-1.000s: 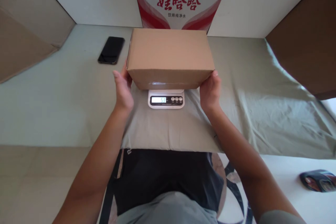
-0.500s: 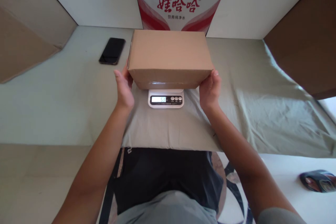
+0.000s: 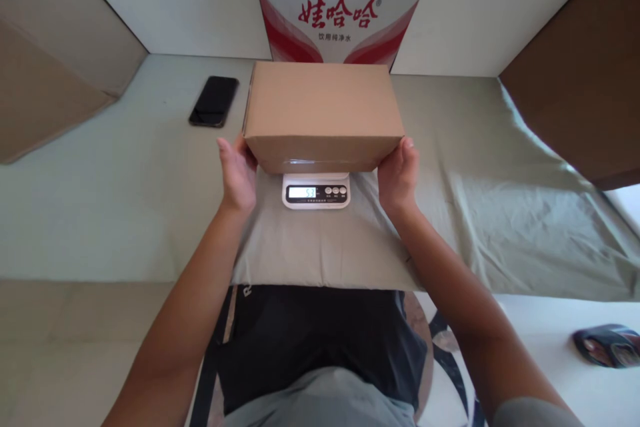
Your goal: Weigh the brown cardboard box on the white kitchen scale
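Both hands, my left hand (image 3: 236, 173) and right hand (image 3: 399, 173), lay spread flat against the ends of the cardboard box (image 3: 323, 113), steadying it where it sat on the small scale (image 3: 316, 191) so the display stayed readable.

Both hands (image 3: 239, 173) now press closer to the box (image 3: 323, 113).
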Demonstrator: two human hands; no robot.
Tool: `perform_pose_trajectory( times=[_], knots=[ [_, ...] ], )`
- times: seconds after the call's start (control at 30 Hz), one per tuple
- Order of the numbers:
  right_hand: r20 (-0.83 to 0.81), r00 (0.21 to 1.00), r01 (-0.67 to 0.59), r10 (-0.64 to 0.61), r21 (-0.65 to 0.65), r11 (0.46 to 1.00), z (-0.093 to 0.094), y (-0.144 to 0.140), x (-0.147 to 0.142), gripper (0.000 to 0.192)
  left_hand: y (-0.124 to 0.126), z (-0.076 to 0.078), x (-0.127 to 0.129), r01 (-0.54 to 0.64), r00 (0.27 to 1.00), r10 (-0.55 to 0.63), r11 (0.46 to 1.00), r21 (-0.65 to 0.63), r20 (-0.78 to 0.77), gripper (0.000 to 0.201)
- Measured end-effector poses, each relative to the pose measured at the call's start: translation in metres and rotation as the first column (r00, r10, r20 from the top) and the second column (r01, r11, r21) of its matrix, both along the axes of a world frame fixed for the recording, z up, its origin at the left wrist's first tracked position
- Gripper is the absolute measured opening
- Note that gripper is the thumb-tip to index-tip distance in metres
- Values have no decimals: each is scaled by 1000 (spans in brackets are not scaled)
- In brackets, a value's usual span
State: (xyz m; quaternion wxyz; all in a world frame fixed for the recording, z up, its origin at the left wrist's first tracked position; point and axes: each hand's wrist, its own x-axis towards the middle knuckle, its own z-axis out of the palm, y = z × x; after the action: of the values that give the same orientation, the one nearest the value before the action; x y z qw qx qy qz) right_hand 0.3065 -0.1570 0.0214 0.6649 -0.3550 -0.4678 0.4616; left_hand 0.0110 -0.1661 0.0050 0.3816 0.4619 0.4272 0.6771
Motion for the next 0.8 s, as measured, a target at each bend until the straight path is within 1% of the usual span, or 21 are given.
perform_pose_trajectory(
  times=[0.2,0.33,0.53,0.63,0.73,0.8],
  knots=[
    [22,1000,-16,16,8,1000,1,3,-3,92,0,-2,-4,31,999,-31,999,-17,-8,99],
    [51,998,-48,46,41,998,-2,1,-3,89,0,-2,-2,20,1000,-21,1000,-20,-19,102],
    [53,997,-54,54,4,999,-12,-2,-3,83,-2,-2,-2,29,999,-30,999,-33,-14,99],
    [57,997,-55,56,-9,998,-12,-3,-4,82,-2,-2,-3,42,999,-42,998,-41,4,101],
    [80,996,-44,44,0,999,-4,-8,-3,83,-5,5,-5,82,997,-82,996,-25,-7,94],
    [105,994,-15,12,20,1000,6,-15,-2,83,-11,18,-7,122,992,-122,993,-2,-25,88]
  ],
)
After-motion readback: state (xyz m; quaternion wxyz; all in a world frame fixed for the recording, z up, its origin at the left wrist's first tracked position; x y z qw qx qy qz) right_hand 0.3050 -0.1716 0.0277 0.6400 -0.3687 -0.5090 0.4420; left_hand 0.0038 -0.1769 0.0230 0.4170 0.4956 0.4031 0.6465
